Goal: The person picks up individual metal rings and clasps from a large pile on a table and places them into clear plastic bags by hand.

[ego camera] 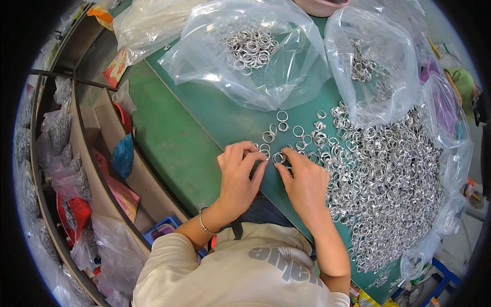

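Note:
On the green tabletop (199,111) my left hand (241,172) has its thumb and forefinger brought together at a silver-coloured metal ring (264,148). Close by on the right, my right hand (303,176) holds another ring (278,157) between thumb and forefinger. A few loose rings lie just beyond the hands, among them one ring (282,116) touching a smaller-looking one. A large heap of rings (387,184) spreads to the right of my right hand. Beyond the hands, an open clear plastic bag (291,84) contains a pile of rings (253,48).
A second clear bag (402,92) with rings stands at the heap's far edge. Wooden shelving (82,153) on the left holds bagged rings, a red tray (78,215) and a blue bag (122,155). A person in green (462,84) is at the far right.

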Available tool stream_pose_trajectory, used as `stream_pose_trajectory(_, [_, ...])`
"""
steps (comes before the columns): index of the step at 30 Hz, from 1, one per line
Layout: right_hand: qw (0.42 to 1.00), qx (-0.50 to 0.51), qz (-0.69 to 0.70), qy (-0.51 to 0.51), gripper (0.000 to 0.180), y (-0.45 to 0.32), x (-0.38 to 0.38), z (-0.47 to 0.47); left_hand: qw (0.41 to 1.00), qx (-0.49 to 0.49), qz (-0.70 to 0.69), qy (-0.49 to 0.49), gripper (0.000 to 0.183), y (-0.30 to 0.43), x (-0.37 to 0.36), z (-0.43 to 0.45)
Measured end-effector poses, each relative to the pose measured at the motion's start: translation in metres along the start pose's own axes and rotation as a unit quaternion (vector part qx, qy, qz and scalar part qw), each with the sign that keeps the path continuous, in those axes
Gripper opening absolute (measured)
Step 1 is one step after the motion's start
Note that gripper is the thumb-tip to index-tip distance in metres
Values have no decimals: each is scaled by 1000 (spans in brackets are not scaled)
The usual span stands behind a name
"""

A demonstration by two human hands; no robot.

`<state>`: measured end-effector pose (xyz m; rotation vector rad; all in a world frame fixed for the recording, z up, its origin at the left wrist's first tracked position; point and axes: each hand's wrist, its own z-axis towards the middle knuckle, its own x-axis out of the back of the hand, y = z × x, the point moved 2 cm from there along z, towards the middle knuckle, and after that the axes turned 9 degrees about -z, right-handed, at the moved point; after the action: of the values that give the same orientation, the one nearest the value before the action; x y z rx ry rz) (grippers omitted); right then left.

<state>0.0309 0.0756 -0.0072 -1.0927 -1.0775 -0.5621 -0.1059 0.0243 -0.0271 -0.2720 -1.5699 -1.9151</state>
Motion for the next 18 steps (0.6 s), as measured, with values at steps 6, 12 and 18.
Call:
stream_pose_trajectory(6, [991, -71, 111, -25, 30, 7, 11, -12, 1000, 5, -13, -14, 28, 1, -1, 1])
stream_pose_trajectory(12, [992, -75, 98, -6, 33, 15, 17, -24, 997, -48, 16, -56, 36, 10, -3, 8])
stream_pose_trajectory(18, [993, -73, 92, 14, 35, 18, 13, -31, 997, -15, -4, -77, 28, 7, -9, 14])
